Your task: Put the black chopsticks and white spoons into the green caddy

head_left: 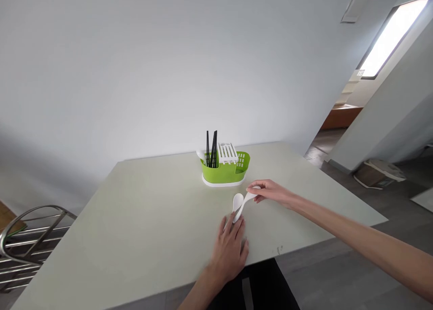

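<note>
My right hand (262, 191) pinches a white spoon (246, 200) near its upper right end, over the table. The spoon slants down and left, its lower end close to the fingertips of my left hand (230, 249). A second white spoon (237, 200) lies just left of it, bowl pointing away from me. The left hand rests palm down, fingers spread and reaching over that spoon's handle, which is partly hidden. Behind both hands stands a green utensil basket (223, 175) on a white base. It holds several black chopsticks (213, 150) and another white spoon (200, 155).
The pale table (152, 229) meets the wall (169, 75) at its far edge. A white slatted rack (228, 152) sits on the basket's top. At the left is a metal-framed rack (34, 238). A box-like bin (375, 172) stands on the floor at right.
</note>
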`<state>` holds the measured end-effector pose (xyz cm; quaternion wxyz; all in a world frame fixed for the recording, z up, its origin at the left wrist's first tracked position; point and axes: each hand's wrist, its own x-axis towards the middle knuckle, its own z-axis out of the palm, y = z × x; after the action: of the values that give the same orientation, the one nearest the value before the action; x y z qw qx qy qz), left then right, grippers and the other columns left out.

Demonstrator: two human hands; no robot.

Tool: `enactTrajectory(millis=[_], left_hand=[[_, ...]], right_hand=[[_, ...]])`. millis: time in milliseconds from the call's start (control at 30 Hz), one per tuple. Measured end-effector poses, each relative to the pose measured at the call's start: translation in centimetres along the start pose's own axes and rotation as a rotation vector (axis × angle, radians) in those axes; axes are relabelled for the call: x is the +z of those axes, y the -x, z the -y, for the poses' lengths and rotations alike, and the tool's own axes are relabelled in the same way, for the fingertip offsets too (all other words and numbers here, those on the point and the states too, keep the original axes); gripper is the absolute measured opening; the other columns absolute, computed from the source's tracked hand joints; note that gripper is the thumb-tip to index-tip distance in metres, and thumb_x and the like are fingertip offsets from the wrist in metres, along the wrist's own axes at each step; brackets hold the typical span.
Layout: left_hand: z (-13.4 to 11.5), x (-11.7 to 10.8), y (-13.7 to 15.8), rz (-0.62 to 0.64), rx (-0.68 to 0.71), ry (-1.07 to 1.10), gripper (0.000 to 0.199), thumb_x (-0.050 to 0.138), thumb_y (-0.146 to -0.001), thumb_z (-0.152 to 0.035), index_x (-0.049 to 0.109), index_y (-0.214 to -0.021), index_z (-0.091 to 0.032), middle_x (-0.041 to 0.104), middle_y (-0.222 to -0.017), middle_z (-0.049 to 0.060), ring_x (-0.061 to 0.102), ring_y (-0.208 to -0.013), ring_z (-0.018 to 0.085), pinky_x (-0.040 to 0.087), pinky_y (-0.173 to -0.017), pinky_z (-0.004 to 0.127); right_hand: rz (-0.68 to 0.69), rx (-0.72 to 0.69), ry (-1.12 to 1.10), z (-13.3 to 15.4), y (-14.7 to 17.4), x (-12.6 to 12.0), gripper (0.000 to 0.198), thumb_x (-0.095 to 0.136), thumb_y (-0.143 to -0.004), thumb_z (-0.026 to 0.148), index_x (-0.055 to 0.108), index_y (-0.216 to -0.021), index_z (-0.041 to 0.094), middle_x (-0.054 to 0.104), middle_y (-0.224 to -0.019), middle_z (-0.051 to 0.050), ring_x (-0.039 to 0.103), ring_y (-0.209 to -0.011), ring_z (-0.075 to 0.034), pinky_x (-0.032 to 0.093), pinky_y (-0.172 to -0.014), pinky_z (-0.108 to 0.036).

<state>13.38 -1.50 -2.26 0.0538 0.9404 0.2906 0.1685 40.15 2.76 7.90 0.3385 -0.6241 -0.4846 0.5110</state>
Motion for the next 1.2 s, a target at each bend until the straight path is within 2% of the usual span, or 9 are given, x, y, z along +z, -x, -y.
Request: enactTrajectory(millis=[100, 200, 367, 467, 633, 767, 1033, 1133, 1200], left_hand=[[0.1, 0.1, 0.1, -0.005, -0.001, 0.005, 0.058, 0.040, -0.108, -0.038, 0.037, -0.164, -0.023, 0.045, -0.167, 0.003, 0.023, -0.162, 0.025, 0.025, -0.132, 0.050], [0.1, 0.1, 0.1, 0.005, -0.006, 0.007, 0.057, 0.039, -0.108, -0.039, 0.038, -0.163, -0.022, 0.045, -0.167, 0.003, 0.022, -0.162, 0.026, 0.024, -0.132, 0.050], [0.2, 0.3, 0.0, -0.016, -0.002, 0.008, 0.059, 0.041, -0.107, -0.038, 0.036, -0.164, -0.024, 0.045, -0.166, 0.002, 0.025, -0.161, 0.025, 0.025, -0.131, 0.050], [0.2, 0.4, 0.0, -0.029, -0.003, 0.012, 0.060, 0.041, -0.107, -0.038, 0.035, -0.164, -0.025, 0.044, -0.167, 0.002, 0.027, -0.160, 0.026, 0.027, -0.131, 0.050], [0.2, 0.4, 0.2, -0.021, -0.015, 0.022, 0.057, 0.042, -0.107, -0.039, 0.040, -0.162, -0.024, 0.043, -0.168, 0.001, 0.027, -0.160, 0.027, 0.027, -0.131, 0.050], [0.3, 0.6, 0.3, -0.037, -0.017, 0.018, 0.059, 0.043, -0.106, -0.040, 0.038, -0.163, -0.026, 0.044, -0.167, 0.000, 0.027, -0.160, 0.027, 0.028, -0.131, 0.050], [0.4, 0.7, 0.3, -0.038, -0.011, 0.009, 0.058, 0.040, -0.107, -0.040, 0.038, -0.163, -0.025, 0.042, -0.168, 0.000, 0.024, -0.162, 0.026, 0.029, -0.130, 0.049], [0.4, 0.5, 0.3, -0.037, -0.014, 0.023, 0.058, 0.041, -0.107, -0.040, 0.037, -0.164, -0.025, 0.041, -0.169, -0.001, 0.022, -0.162, 0.025, 0.028, -0.131, 0.048], [0.3, 0.4, 0.3, -0.026, -0.019, 0.034, 0.058, 0.040, -0.108, -0.040, 0.038, -0.163, -0.025, 0.041, -0.169, -0.001, 0.022, -0.162, 0.025, 0.027, -0.131, 0.049]], right_hand=[[0.111, -0.039, 0.048, 0.7, 1.2, -0.4, 0.047, 0.083, -0.083, 0.045, 0.075, -0.120, 0.018, 0.076, -0.105, -0.007, 0.074, -0.096, -0.020, 0.058, -0.096, -0.034], [0.142, -0.085, 0.199, 1.6, 2.0, -0.7, 0.053, 0.086, -0.077, 0.038, 0.073, -0.124, 0.019, 0.078, -0.103, -0.006, 0.073, -0.099, -0.023, 0.056, -0.091, -0.034], [0.198, -0.204, 0.512, 3.6, 3.2, -0.3, 0.031, 0.070, -0.090, 0.045, 0.074, -0.111, 0.023, 0.077, -0.084, -0.003, 0.073, -0.079, -0.022, 0.051, -0.073, -0.031], [0.190, -0.253, 0.718, 4.5, 3.5, 0.4, 0.034, 0.056, -0.100, 0.054, 0.071, -0.094, 0.023, 0.072, -0.072, -0.003, 0.068, -0.066, -0.021, 0.044, -0.064, -0.031], [0.086, -0.432, 1.045, 4.4, 2.8, 1.4, 0.044, 0.043, -0.108, 0.053, 0.063, -0.081, 0.023, 0.072, -0.085, -0.008, 0.068, -0.079, -0.026, 0.041, -0.067, -0.033], [0.036, -0.458, 1.099, 5.5, 2.4, 1.3, 0.044, 0.037, -0.110, 0.050, 0.063, -0.085, 0.024, 0.072, -0.087, -0.007, 0.068, -0.081, -0.025, 0.040, -0.068, -0.032], [-0.345, -0.469, 1.019, 14.4, 2.2, 0.1, 0.046, 0.031, -0.112, 0.045, 0.062, -0.087, 0.023, 0.070, -0.074, -0.004, 0.063, -0.068, -0.020, 0.040, -0.067, -0.030], [-0.499, -0.468, 1.161, 17.5, 0.8, 0.2, 0.046, 0.031, -0.113, 0.046, 0.065, -0.096, 0.021, 0.075, -0.086, -0.009, 0.067, -0.077, -0.024, 0.037, -0.067, -0.031], [-0.532, -0.480, 1.268, 19.0, -0.3, 0.7, 0.047, 0.030, -0.113, 0.047, 0.066, -0.104, 0.019, 0.076, -0.096, -0.012, 0.069, -0.084, -0.026, 0.036, -0.068, -0.031]])
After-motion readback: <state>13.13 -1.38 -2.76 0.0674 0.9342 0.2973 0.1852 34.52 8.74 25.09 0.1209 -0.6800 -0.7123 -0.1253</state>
